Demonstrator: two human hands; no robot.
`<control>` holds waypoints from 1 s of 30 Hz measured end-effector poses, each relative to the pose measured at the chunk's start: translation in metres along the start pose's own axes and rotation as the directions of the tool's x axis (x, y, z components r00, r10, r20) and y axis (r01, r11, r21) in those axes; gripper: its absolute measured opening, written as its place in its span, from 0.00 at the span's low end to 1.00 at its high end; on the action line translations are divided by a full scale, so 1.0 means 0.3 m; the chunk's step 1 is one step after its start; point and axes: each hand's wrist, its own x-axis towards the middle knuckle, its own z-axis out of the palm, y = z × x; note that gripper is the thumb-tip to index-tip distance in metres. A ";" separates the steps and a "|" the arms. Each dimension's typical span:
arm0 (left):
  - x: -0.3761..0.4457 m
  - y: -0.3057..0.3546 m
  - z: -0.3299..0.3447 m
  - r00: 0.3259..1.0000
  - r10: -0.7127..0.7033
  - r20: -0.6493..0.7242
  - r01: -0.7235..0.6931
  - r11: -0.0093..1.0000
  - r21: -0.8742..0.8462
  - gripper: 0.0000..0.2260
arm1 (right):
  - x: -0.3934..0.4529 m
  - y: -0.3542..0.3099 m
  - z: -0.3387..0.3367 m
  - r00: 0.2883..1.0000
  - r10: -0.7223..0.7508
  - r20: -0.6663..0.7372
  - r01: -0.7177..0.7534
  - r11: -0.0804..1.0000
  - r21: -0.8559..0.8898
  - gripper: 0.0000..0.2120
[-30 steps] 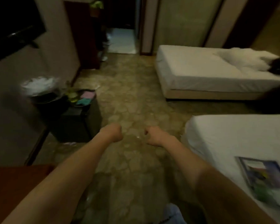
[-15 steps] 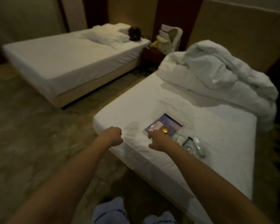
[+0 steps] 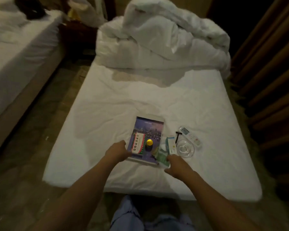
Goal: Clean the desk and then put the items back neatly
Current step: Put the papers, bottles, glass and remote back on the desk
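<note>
A purple magazine (image 3: 148, 127) lies on the white bed (image 3: 107, 114) in front of me. On it rest a red, white and green medicine box (image 3: 138, 144) and a small dark bottle with a yellow cap (image 3: 149, 145). A green packet (image 3: 163, 155) overlaps its right edge. My left hand (image 3: 118, 152) has its fingers curled at the magazine's near left corner. My right hand (image 3: 176, 165) is curled at the near right corner, against the green packet. How firm either hold is stays unclear in the blur.
Right of the magazine lie a white and teal box (image 3: 171, 145), a black razor (image 3: 178, 136), a clear glass dish (image 3: 185, 148) and a white remote (image 3: 191, 136). A bunched white duvet (image 3: 157, 39) fills the bed's head. A second bed (image 3: 15, 55) stands left, brown curtains (image 3: 274, 64) right.
My view swung from the floor and far corner round to this bed. Both hands moved forward from mid-air fists to the near corners of the magazine.
</note>
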 end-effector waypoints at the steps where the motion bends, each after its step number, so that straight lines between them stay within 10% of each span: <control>1: 0.053 0.005 -0.007 1.000 -0.017 0.020 0.018 0.999 -0.039 0.28 | 0.026 0.002 0.008 0.999 0.032 -0.002 -0.032 0.998 0.053 0.23; 19: 0.718 0.051 0.306 0.949 -0.282 0.143 0.314 0.895 -0.316 0.32 | 0.610 0.171 0.144 0.848 0.525 -0.069 -0.474 0.811 0.343 0.33; 30: 0.755 0.130 0.431 0.899 -0.425 0.100 0.437 0.879 -0.193 0.48 | 0.681 0.243 0.196 0.807 0.574 -0.142 -0.392 0.699 0.598 0.23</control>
